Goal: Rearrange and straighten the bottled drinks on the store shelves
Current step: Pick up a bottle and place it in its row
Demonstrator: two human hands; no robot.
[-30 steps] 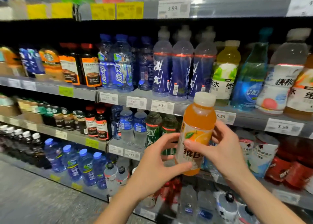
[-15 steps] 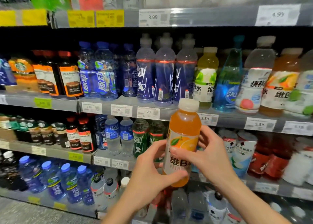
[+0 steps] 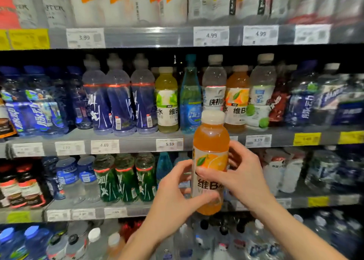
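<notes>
Both hands, left hand (image 3: 173,192) and right hand (image 3: 242,179), gripped orange vitamin drink bottle (image 3: 210,161), held upright before middle shelf (image 3: 137,141). Risk judged: sliding it in could topple crowded neighbours like matching orange bottle (image 3: 236,100).

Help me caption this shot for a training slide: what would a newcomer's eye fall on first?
First, the orange drink bottle with a white cap, held upright in mid-frame in front of the shelves, the left hand gripping its lower part and the right hand its label. Next, the three tall dark-blue bottles side by side on the middle shelf, left of centre, and the green bottles on the shelf below them.
</notes>
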